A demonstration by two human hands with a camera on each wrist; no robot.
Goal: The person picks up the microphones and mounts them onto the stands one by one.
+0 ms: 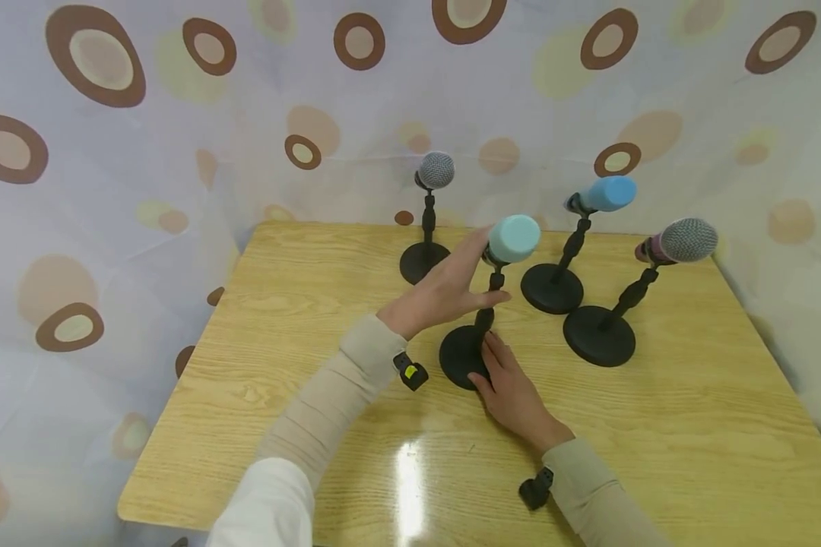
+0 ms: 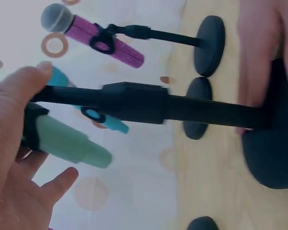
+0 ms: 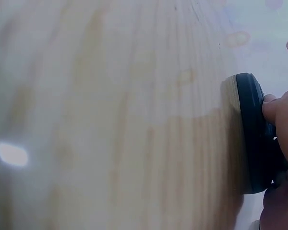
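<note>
A mint-green microphone (image 1: 515, 238) sits in the clip of a black desk stand (image 2: 134, 103) near the middle of the table. My left hand (image 1: 445, 292) holds the upper stand around the clip. Its thumb lies against the pole, and its other fingers are partly hidden behind the microphone. Down at the round base (image 1: 457, 358), my right hand (image 1: 516, 399) grips the rim, thumb on the near edge and fingers beside the pole. In the right wrist view the base (image 3: 252, 134) shows edge-on beside the thumb; whether it touches the table I cannot tell.
Behind stands a silver-headed microphone (image 1: 436, 170) on its own stand. To the right are a blue microphone (image 1: 610, 194) and a purple one with a silver grille (image 1: 688, 240), their bases close together. A patterned curtain (image 1: 383, 99) hangs behind the wooden table (image 1: 260, 365).
</note>
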